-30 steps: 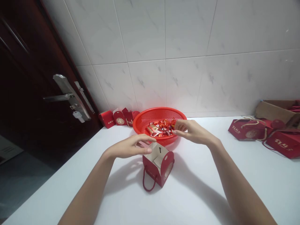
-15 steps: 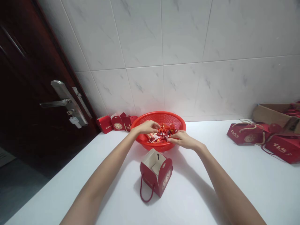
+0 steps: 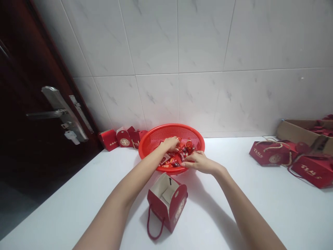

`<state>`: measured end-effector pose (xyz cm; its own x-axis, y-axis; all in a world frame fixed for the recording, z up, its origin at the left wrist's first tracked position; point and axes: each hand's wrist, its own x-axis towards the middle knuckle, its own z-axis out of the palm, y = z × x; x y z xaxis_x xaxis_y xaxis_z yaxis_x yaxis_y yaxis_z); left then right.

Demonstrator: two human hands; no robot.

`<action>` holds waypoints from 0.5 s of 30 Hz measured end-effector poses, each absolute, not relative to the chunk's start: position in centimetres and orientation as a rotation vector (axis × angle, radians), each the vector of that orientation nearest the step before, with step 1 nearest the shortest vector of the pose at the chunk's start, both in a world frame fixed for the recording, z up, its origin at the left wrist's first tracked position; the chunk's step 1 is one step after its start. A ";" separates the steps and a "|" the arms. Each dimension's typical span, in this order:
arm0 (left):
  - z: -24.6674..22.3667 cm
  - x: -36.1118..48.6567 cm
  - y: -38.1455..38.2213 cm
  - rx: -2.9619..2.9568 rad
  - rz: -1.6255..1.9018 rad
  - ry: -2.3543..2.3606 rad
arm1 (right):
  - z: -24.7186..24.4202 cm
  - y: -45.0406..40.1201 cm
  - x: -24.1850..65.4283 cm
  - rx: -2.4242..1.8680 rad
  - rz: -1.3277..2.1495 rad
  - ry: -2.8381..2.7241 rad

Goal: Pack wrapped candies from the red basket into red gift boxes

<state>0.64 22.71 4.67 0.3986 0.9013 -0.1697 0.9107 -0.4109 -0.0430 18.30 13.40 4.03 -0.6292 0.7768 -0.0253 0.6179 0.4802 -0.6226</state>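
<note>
A red plastic colander basket [image 3: 145, 144] stands near the wall, holding shiny red wrapped candies [image 3: 189, 144]. My left hand [image 3: 170, 143] reaches over its left side, its fingers bent down among the candies and the tips partly hidden. At the right front rim is my right hand [image 3: 199, 162], thumb and fingers apart over the candies, with nothing plainly gripped. In front of the basket an open dark red paper gift box [image 3: 166, 205] sits on the white table, its flaps up, a cord handle hanging at the front left. Its pale inside shows no candies.
Several small red boxes [image 3: 124, 139] line the wall left of the basket. Further red boxes with rope handles [image 3: 272, 152] lie at the right, before a cardboard carton [image 3: 293, 130] of red items. A dark door [image 3: 31, 146] with a metal handle borders the table's left.
My left hand has moved deeper into the candies. The right hand stays by the right front rim, slightly lower. The view has shifted a little; the open box stays in place on the table.
</note>
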 end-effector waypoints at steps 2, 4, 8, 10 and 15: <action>4.9 -0.1 23.1 2.526 -0.222 1.787 | 4.1 13.3 18.2 -1.190 0.876 -2.475; 4.9 -0.9 23.5 2.466 -0.182 1.883 | 4.2 13.1 18.1 -1.196 0.868 -2.478; 4.8 -1.9 24.0 2.393 -0.089 1.921 | 4.3 13.0 18.0 -1.206 0.870 -2.479; 4.8 -2.1 24.1 2.389 -0.037 1.881 | 4.3 13.0 18.0 -1.212 0.880 -2.483; 4.5 -1.9 24.2 2.349 -0.098 1.749 | 4.3 13.0 18.1 -1.203 0.879 -2.491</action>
